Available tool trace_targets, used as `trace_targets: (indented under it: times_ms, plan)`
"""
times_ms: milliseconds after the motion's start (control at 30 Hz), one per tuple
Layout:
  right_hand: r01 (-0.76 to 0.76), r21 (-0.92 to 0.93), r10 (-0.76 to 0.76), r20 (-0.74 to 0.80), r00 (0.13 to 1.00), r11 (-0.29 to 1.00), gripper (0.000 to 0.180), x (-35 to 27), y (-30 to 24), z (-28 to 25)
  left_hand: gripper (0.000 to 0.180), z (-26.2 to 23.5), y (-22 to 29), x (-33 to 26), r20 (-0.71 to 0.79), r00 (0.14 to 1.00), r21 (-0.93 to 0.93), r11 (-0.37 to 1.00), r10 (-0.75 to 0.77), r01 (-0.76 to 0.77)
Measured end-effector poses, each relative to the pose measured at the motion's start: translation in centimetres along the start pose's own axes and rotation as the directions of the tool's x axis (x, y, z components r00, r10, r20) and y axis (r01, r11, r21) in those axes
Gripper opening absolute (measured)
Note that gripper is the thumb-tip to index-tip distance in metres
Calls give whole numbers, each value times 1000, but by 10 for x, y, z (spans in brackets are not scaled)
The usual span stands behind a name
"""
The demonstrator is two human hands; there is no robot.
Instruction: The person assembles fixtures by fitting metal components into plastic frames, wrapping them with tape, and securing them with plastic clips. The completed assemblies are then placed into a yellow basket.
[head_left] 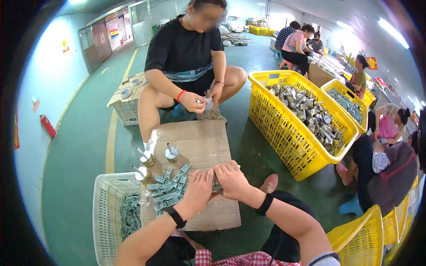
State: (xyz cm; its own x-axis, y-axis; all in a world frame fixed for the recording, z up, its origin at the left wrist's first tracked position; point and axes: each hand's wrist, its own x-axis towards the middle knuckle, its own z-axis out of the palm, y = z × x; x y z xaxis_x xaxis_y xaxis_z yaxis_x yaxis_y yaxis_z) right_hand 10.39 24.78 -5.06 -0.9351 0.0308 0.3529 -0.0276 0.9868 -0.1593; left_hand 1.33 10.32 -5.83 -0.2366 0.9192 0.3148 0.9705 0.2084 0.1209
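Observation:
My left hand (199, 188) and my right hand (231, 178) meet over a brown cardboard sheet (202, 142), both closed around one small grey-green part (216, 183) that my fingers mostly hide. Just left of my left hand lies a pile of grey-green plastic clips (171, 188). Three round metal pieces with upright stems (171, 153) stand on the cardboard beyond the pile. Across the cardboard a seated person in a black top (186, 48) holds a small part (205, 102) in both hands.
A white basket (106, 213) under the cardboard's left edge holds more clips. A yellow crate (284, 133) full of metal pieces stands to the right, with more yellow crates (361, 239) near me. Other people sit at the right and far back. A second white basket (126, 108) stands behind.

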Motion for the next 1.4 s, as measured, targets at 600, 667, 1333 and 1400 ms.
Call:
trace_targets:
  times_ms: [600, 667, 1333, 1400]
  plan:
    - [-356, 620, 572, -186, 799, 699, 56, -61, 55, -53, 87, -10, -21, 38, -9, 1000, -97, 995, -16, 15]
    - [-356, 595, 562, -201, 802, 720, 53, -59, 59, -43, 86, -10, -17, 40, -27, 997, -115, 991, -71, 68]
    - [-276, 955, 490, 193, 850, 103, 45, -44, 23, -34, 82, -25, -11, 40, -176, 979, 113, 990, 102, -82]
    - [-259, 963, 495, 190, 848, 75, 43, -44, 25, -23, 76, -22, -14, 42, -231, 959, 176, 976, 164, -124]
